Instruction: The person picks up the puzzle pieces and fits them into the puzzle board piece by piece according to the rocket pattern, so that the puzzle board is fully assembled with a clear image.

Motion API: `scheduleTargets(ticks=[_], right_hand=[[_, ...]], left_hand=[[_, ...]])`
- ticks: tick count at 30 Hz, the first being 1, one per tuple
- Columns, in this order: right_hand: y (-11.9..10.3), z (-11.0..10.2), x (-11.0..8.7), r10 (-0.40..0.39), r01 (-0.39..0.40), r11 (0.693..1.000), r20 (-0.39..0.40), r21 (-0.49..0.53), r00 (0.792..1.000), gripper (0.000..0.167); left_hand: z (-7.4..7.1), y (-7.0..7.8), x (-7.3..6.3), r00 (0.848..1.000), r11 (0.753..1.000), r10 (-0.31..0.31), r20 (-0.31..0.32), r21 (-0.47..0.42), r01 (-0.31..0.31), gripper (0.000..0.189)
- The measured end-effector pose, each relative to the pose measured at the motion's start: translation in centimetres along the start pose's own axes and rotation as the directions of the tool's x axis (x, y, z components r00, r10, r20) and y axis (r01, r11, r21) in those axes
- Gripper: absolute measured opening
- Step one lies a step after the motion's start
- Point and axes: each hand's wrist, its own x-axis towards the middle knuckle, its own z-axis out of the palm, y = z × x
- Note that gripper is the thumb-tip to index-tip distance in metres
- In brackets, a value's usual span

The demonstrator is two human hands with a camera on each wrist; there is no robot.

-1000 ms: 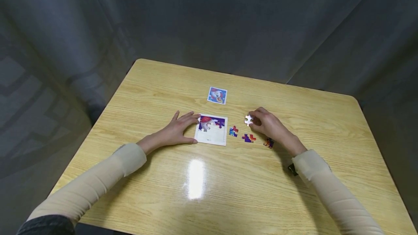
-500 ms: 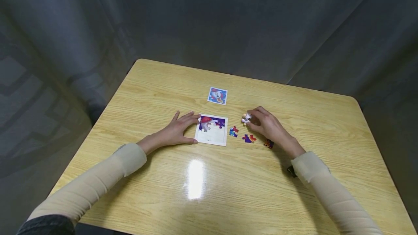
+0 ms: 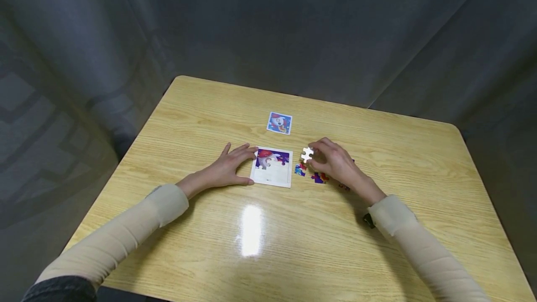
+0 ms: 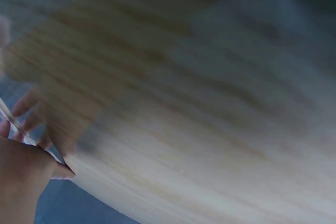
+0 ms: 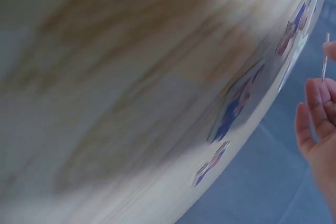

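Observation:
In the head view a white square puzzle tray (image 3: 272,179) lies mid-table, with joined jigsaw pieces (image 3: 265,154) along its upper part. My left hand (image 3: 222,170) rests against the tray's left side, index finger at the upper corner and thumb at the lower one. Just right of the tray, my right hand (image 3: 337,160) pinches a pale jigsaw piece (image 3: 306,153) between thumb and fingers. The right wrist view shows that piece (image 5: 325,59) edge-on, held above the tabletop. Below it lies a blue and red jigsaw piece (image 3: 299,169).
A purple and orange piece (image 3: 319,178) lies under the right hand. Another piece (image 3: 344,187) shows by the right wrist, and a dark bit of one (image 3: 353,160) peeks out behind the hand. A small picture card (image 3: 278,123) lies beyond the tray. Dark curtains (image 3: 268,27) surround the table.
My right hand has moved left toward the tray with the jigsaw piece, turning it in the fingers. A dark bit of a piece now shows behind that hand. My left hand stays put.

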Motion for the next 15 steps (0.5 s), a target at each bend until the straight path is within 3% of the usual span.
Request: scheduleTargets(ticks=[15], right_hand=[[-1.9, 2.2, 2.3, -0.094, 0.094, 0.996, 0.026, -0.002, 0.995, 0.042]], left_hand=[[0.0, 0.0, 0.0, 1.000, 1.000, -0.008, 0.003, -0.002, 0.008, 0.070]])
